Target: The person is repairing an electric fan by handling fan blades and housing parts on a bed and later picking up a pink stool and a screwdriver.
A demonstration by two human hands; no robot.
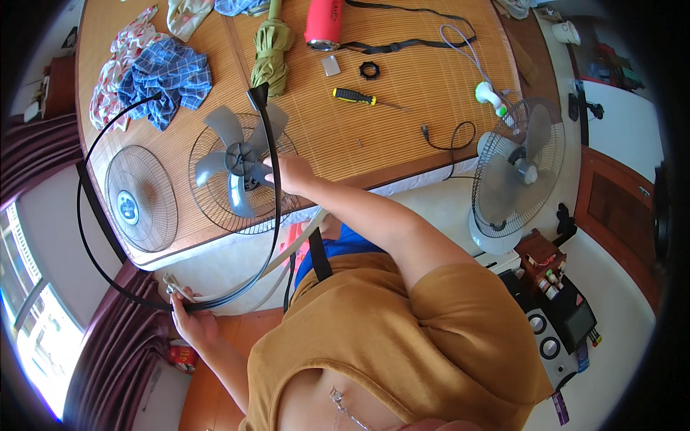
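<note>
My left hand [192,321] is closed round a black open hoop [80,208], beside a pale cord [277,260] whose end sticks up above the fingers. The hoop's two free ends reach up over the bed. My right hand [293,174] is at a blade of the grey fan blade set [237,194], its fingers pressed together there and partly hidden behind the hoop. Under the blade set lies a round wire grille [205,205]. To its left a second wire grille [154,172] with a blue centre badge lies flat on the mat.
On the bamboo mat [330,136] lie a yellow-black screwdriver [354,96], a black ring nut [369,70], a green folded umbrella [270,57], a red cylinder speaker [323,25] and crumpled clothes [169,79]. A standing fan [519,169] is at the bed's right edge.
</note>
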